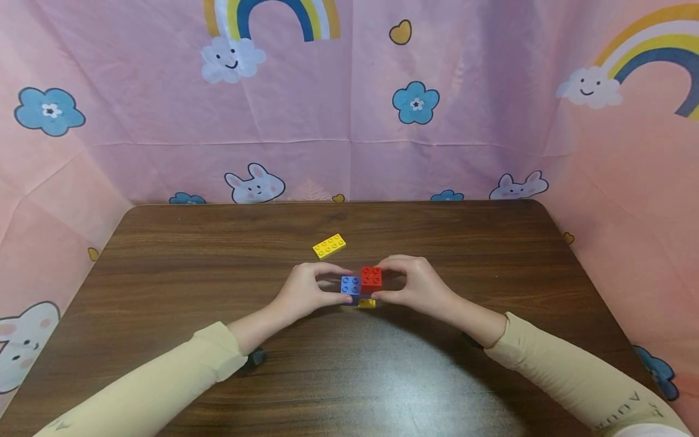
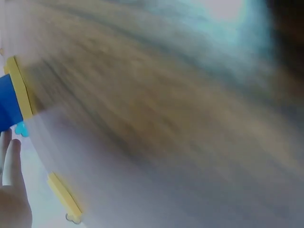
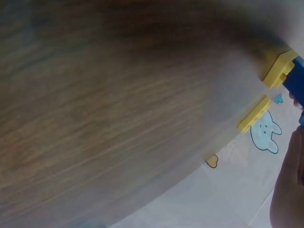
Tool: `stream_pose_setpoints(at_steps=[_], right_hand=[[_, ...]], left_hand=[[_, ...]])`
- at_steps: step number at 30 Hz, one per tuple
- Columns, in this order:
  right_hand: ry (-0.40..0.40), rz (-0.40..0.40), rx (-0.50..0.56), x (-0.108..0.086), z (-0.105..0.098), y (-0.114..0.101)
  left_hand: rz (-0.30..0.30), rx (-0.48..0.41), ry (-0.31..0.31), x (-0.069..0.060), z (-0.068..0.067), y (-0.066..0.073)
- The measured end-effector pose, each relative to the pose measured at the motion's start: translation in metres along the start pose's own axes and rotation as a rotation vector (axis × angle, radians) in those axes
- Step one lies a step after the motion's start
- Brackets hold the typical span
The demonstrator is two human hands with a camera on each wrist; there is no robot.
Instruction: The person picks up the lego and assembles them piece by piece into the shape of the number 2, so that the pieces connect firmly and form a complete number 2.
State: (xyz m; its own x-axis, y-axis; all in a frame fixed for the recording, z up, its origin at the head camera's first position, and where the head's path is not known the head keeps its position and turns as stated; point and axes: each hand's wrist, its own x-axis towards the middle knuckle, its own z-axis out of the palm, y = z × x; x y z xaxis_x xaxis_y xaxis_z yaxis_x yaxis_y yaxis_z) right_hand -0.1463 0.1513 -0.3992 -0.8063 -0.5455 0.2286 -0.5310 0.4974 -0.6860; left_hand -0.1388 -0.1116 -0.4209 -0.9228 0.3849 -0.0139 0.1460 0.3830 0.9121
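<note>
In the head view, a small stack of toy building bricks stands on the table. A light blue brick and a red brick sit side by side on top. Under them, a darker blue brick rests on a yellow brick, mostly covered from above. My left hand pinches the light blue brick from the left, thumb in front and a finger behind. From the right, my right hand pinches the red brick in the same way. Both wrist views show only parts of the hands at their edges.
A separate yellow studded brick lies flat on the brown wooden table, behind the stack. A pink patterned cloth hangs behind the table and along both sides. Dark objects show beneath both forearms.
</note>
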Motion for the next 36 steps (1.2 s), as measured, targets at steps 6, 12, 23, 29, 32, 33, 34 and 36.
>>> stream_pose_setpoints(at_steps=[6, 12, 23, 29, 32, 33, 34, 36], right_hand=[[-0.007, 0.004, 0.008, 0.0, -0.001, 0.0], [-0.008, 0.009, 0.011, -0.001, -0.001, 0.0], [-0.008, 0.004, -0.016, -0.002, -0.001, 0.001], [-0.011, 0.005, -0.027, -0.001, -0.001, 0.001], [-0.012, 0.01, -0.031, -0.001, -0.002, 0.0], [-0.011, 0.009, -0.035, -0.001, -0.002, 0.0], [-0.013, 0.011, -0.034, -0.001, -0.002, 0.0], [-0.013, 0.01, -0.037, -0.002, -0.001, 0.0]], left_hand=[[0.007, -0.02, 0.041, -0.003, -0.016, -0.003], [-0.035, -0.01, 0.12, 0.001, -0.031, -0.006], [-0.008, 0.171, 0.199, 0.016, -0.046, -0.018], [0.0, 0.228, 0.221, 0.027, -0.051, -0.025], [0.002, 0.238, 0.225, 0.034, -0.053, -0.028], [0.002, 0.245, 0.227, 0.036, -0.054, -0.029], [0.0, 0.254, 0.227, 0.039, -0.054, -0.029], [-0.002, 0.275, 0.224, 0.044, -0.055, -0.031]])
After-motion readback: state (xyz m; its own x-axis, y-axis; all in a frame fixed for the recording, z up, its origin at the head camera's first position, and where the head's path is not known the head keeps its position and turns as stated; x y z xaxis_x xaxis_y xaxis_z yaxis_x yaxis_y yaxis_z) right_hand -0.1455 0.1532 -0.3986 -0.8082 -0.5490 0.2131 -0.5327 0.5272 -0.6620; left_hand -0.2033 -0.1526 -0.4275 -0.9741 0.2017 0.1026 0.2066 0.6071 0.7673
